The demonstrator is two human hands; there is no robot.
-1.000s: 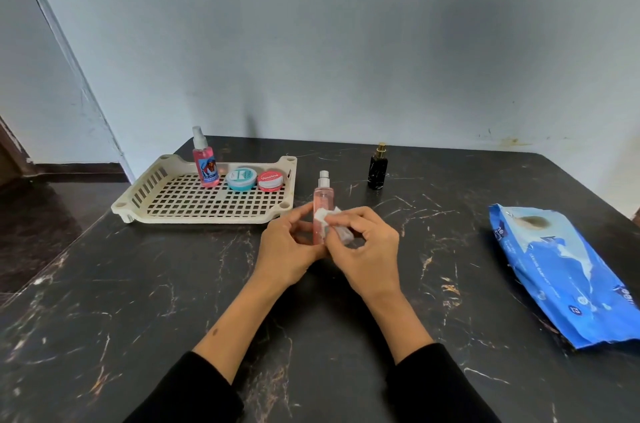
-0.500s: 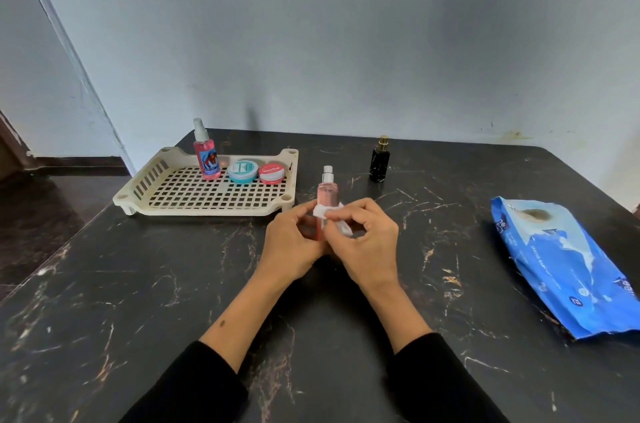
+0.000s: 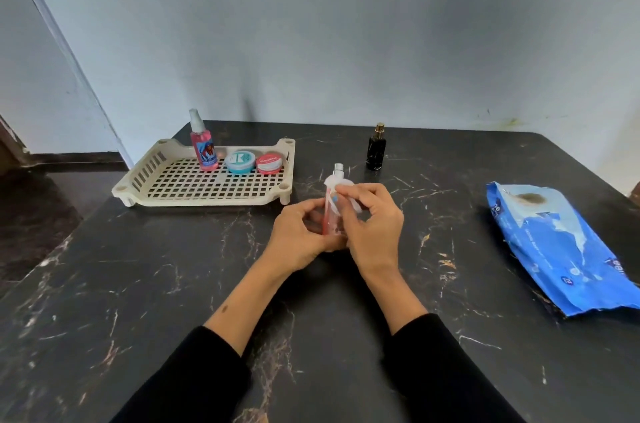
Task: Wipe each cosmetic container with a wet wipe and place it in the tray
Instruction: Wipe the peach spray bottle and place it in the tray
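Black marble-patterned table [image 3: 138, 301] against a pale blue-grey wall [image 3: 346, 24], dark floor [image 3: 31, 215] at left

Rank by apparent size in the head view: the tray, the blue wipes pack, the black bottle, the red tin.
1. tray and blue wipes pack: alike; the pack lies nearer, so unranked.
2. black bottle
3. red tin

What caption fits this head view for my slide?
Both hands, left hand and right hand, wipe a pink spray bottle with a wet wipe beside the tray.
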